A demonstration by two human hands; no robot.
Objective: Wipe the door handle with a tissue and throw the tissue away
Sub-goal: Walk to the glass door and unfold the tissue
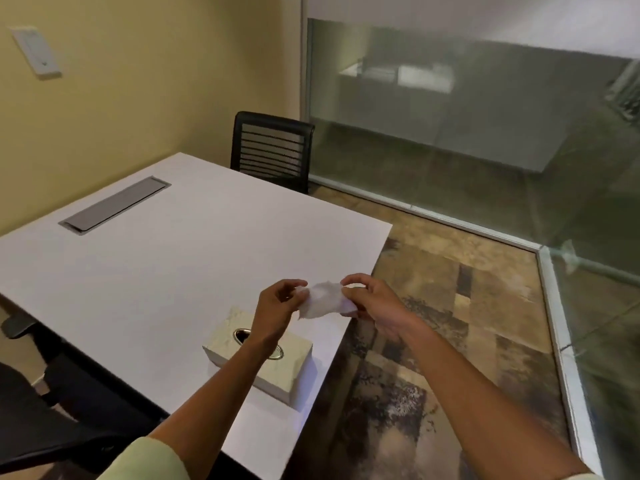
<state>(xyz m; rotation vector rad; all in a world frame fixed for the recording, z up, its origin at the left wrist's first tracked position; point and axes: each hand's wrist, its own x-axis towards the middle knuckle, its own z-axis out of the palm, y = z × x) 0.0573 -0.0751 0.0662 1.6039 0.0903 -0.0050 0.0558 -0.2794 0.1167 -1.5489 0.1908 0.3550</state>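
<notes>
My left hand [277, 308] and right hand [372, 308] each pinch an edge of the tissue [325, 299], held above the table [173, 258] corner. I'd fold it into a firm pad before wiping.

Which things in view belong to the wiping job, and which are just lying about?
In the job: tissue, held between left hand and right hand; tissue box. No door handle or bin in view.

Lying about: white table, black chair, wall plate.
</notes>
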